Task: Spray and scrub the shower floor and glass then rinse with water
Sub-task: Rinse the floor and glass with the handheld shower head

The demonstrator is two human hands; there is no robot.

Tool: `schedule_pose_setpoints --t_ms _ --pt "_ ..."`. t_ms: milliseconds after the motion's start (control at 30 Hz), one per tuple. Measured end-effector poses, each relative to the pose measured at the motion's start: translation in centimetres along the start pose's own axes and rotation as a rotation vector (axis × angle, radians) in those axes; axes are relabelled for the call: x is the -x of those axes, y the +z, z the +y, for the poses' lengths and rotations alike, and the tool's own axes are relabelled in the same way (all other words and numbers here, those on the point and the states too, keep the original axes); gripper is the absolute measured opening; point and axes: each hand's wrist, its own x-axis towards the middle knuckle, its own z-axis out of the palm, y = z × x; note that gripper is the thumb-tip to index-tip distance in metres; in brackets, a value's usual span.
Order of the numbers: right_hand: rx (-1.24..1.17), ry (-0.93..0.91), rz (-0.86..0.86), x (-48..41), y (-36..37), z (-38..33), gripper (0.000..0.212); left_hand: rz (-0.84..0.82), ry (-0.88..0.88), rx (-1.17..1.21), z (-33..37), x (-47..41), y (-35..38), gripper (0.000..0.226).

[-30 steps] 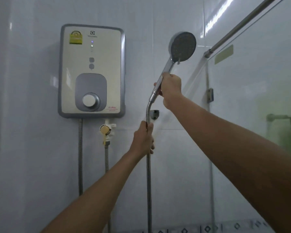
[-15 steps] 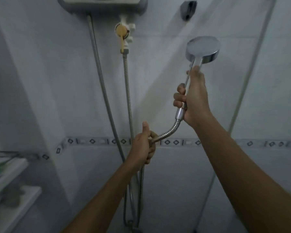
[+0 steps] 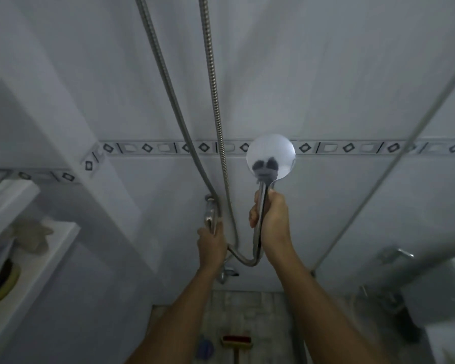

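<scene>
I see the tiled wall (image 3: pixel 326 74) filling most of the frame, with a patterned border strip (image 3: pixel 352 147) crossing it from 9 to 3 o'clock. At 3 o'clock the edge of the shower glass (image 3: pixel 378 185) slants down toward the floor. At 6 o'clock lies the shower floor (image 3: pixel 247 311), mottled and grey, with a brush head (image 3: pixel 236 340) with a red strip resting on it at the bottom edge. At 9 o'clock a white shelf (image 3: pixel 37 264) holds blurred items I cannot identify.

Two metal hoses (image 3: pixel 213 88) hang down the wall from 12 o'clock toward the centre. One of them loops under in a U just below centre and rises into the handle of the shower head (image 3: pixel 271 156), whose round face sits just right of centre, overlapping the border strip.

My right hand (image 3: pixel 272 219) is wrapped fully around the shower head's handle, fingers closed, holding it upright. My left hand (image 3: pixel 212 245), just beside it toward 8 o'clock, is closed around the chrome valve lever (image 3: pixel 210 214) at the foot of the other hose.
</scene>
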Motion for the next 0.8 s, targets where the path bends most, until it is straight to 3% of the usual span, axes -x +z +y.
schedule_pose_setpoints --t_ms 200,400,600,800 --pt "0.06 -0.003 0.014 -0.5 0.9 1.7 0.049 -0.012 -0.134 0.008 -1.3 -2.6 1.6 0.076" --pt "0.083 -0.068 0.024 -1.3 1.8 1.3 0.07 0.026 -0.189 0.057 -0.4 -4.0 1.9 0.077" --pt "0.072 -0.153 -0.016 -1.2 2.0 0.7 0.063 -0.072 -0.296 0.226 0.3 -4.0 1.5 0.076" --pt "0.104 -0.165 -0.031 -0.6 1.7 0.5 0.061 -0.115 -0.249 0.156 -0.1 -2.7 1.1 0.082"
